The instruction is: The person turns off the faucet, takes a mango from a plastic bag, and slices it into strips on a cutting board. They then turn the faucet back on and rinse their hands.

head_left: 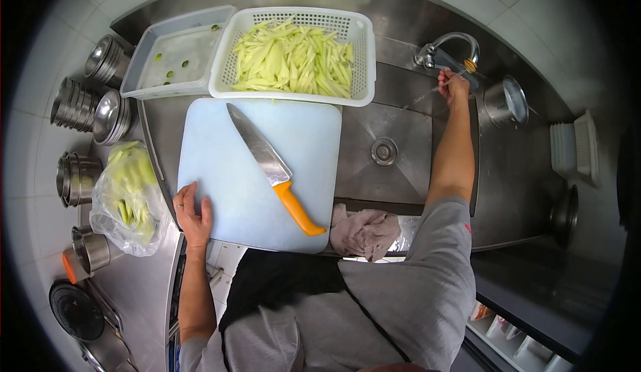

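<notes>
My left hand (192,217) rests on the left edge of a pale blue cutting board (200,151), fingers stretched and thumb apart, with a ring on one finger. A knife (262,148) with an orange handle lies diagonally on the board, touched by neither hand. At the faucet (461,37), my right hand (454,85) is raised beside the spout, its fingers loosely bent and apart with nothing visible in them. A thin stream of water runs past it toward the sink (400,178). Behind the board, a white perforated basket (364,58) holds pale green vegetable strips (290,61).
A clear plastic tub (143,71) with small green bits stands left of the basket. A plastic bag of green vegetables (130,198) and stacked metal bowls (110,115) line the left side. A crumpled cloth (364,232) lies at the sink's front edge; a metal pot (506,101) stands right.
</notes>
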